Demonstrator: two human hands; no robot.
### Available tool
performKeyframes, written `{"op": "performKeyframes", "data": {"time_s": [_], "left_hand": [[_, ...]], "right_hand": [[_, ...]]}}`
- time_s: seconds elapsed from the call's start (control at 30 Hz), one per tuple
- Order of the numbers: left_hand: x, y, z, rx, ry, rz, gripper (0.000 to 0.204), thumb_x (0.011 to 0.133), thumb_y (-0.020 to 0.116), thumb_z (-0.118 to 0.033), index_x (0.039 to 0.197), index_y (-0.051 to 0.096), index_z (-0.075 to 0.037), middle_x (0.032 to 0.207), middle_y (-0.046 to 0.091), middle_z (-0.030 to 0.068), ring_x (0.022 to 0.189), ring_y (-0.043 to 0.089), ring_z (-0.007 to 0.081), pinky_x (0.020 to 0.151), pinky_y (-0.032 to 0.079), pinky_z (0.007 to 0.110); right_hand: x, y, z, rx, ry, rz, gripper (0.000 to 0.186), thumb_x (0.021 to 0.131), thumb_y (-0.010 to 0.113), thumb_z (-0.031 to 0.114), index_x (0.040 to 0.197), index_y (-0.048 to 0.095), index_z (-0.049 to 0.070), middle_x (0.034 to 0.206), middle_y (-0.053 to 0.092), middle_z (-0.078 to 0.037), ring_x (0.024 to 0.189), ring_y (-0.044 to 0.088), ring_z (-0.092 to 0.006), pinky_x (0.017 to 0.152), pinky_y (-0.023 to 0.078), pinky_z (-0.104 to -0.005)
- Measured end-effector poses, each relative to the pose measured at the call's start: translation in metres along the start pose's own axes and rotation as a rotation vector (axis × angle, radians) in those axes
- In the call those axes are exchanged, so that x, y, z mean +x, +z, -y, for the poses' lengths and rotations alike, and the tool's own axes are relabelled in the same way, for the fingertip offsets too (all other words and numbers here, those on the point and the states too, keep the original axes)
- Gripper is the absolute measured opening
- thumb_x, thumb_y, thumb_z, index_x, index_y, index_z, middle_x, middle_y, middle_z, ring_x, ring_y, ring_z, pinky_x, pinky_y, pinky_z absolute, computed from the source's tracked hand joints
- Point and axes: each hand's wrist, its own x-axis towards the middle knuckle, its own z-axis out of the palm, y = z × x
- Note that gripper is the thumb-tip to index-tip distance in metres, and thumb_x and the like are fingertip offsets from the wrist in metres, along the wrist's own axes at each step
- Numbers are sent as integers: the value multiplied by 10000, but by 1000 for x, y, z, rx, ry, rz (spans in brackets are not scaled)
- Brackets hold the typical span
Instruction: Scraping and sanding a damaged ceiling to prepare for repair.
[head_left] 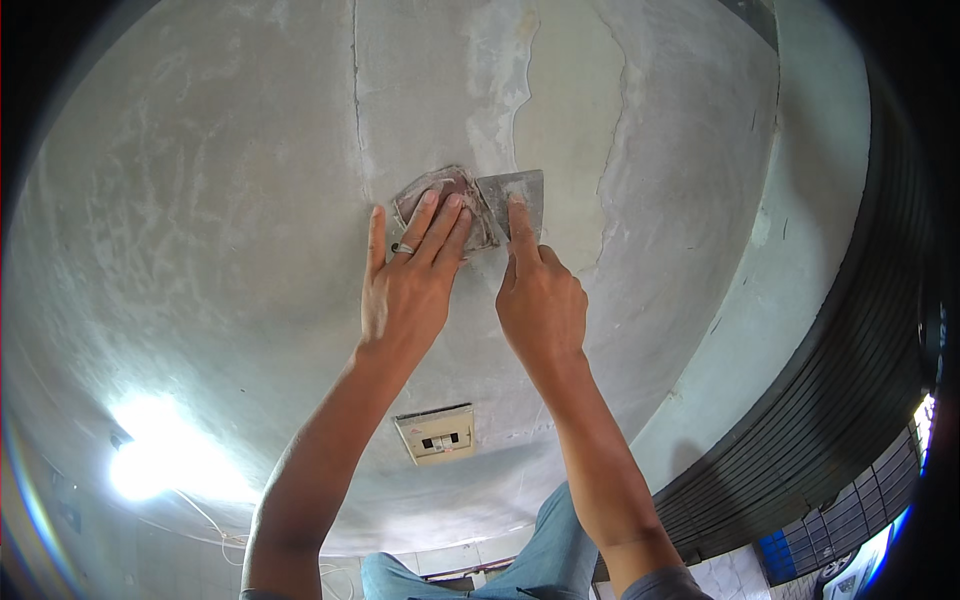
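Note:
On the grey plastered wall, my left hand lies with straightened fingers on a brownish, dust-smeared flat pad, pressing it to the surface; a ring is on one finger. My right hand is closed around a metal scraper, index finger extended along its grey blade, whose left edge meets the pad. The scraper's handle is hidden in my hand. Just above both hands is a pale, ragged-edged patch, and a thin vertical crack runs above my left hand.
A switch plate sits below my hands. A bright lamp with a loose cable is at lower left. A pale edge strip and dark ribbed shutter border the right, with a grille at lower right. My jeans show at the bottom.

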Motion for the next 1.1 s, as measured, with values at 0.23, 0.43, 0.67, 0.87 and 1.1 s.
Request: {"op": "performKeyframes", "data": {"time_s": [0.23, 0.43, 0.67, 0.87, 1.1], "left_hand": [[52, -7, 5, 37, -13, -83, 416, 931, 673, -199, 1346, 660, -180, 1467, 583, -39, 1423, 468, 146, 1238, 192, 579], [15, 1, -3, -24, -69, -31, 416, 931, 667, -171, 1347, 661, -181, 1467, 583, -39, 1428, 463, 153, 1238, 182, 587], [65, -8, 5, 37, -32, -121, 397, 943, 650, -178, 1339, 667, -181, 1467, 584, -38, 1425, 468, 152, 1234, 196, 586], [33, 1, -2, 5, -36, -94, 373, 948, 644, -182, 1319, 678, -163, 1455, 594, -27, 1405, 492, 157, 1234, 183, 586], [63, -7, -2, 15, -18, -133, 381, 952, 649, -188, 1331, 663, -158, 1424, 619, -19, 1382, 516, 164, 1224, 212, 591]], "right_hand": [[67, -26, 13, -20, -98, -205, 501, 968, 564, 85, 1462, 523, 156, 763, 688, -196, 663, 689, -396, 587, 538, -504], [28, -11, 1, 36, -81, -85, 636, 868, 584, 46, 1490, 484, 133, 760, 667, -188, 663, 689, -398, 574, 537, -504], [74, -34, 13, 6, -94, -229, 509, 967, 566, 74, 1470, 517, 135, 800, 702, -219, 711, 695, -409, 621, 542, -499], [32, -18, 3, 8, -51, -21, 644, 897, 558, 77, 1526, 440, 149, 805, 689, -204, 707, 695, -422, 634, 551, -529], [88, -42, 16, 39, -84, -149, 615, 903, 556, 84, 1509, 462, 132, 812, 696, -217, 728, 699, -421, 639, 546, -520]]}}
